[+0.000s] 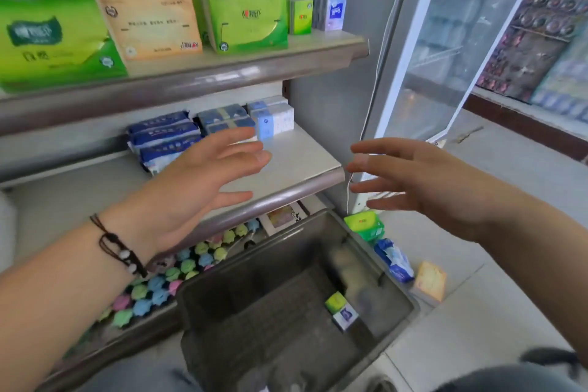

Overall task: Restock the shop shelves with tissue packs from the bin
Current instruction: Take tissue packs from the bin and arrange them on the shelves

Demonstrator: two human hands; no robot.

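Left hand [203, 181] and right hand [423, 181] are held spread and empty, palms facing, above the bin [222, 289], presumably poised to reach the small packs [342, 310] below.

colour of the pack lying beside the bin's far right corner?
Green pack, on the floor by the bin; clearest in the head view.
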